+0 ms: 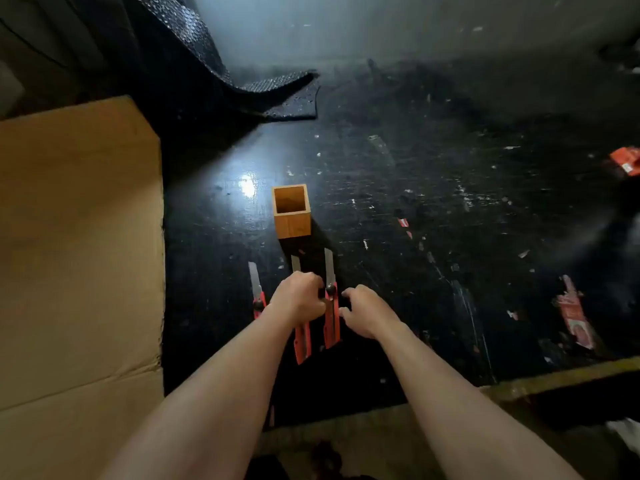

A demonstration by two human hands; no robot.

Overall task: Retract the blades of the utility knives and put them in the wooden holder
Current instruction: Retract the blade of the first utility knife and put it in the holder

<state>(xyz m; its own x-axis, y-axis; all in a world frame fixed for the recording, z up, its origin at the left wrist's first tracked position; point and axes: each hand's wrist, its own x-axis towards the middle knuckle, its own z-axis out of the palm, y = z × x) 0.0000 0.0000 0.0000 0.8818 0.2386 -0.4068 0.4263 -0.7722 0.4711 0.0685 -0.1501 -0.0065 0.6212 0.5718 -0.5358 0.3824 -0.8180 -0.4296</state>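
Three red-handled utility knives lie side by side on the black floor, all with blades out and pointing away from me. The left knife (pixel 258 301) lies untouched. My left hand (pixel 298 301) covers the front of the middle knife (pixel 302 342), and its fingers curl onto the black slider knob of the right knife (pixel 331 323). My right hand (pixel 365 311) sits just right of that knife, fingers apart, fingertips against its handle. The square wooden holder (pixel 291 223) stands upright and empty just beyond the blades.
A big sheet of cardboard (pixel 76 258) covers the floor on the left. A black textured mat (pixel 242 81) is curled up at the back. Red paper scraps (pixel 575 317) and a red pack (pixel 627 160) lie to the right.
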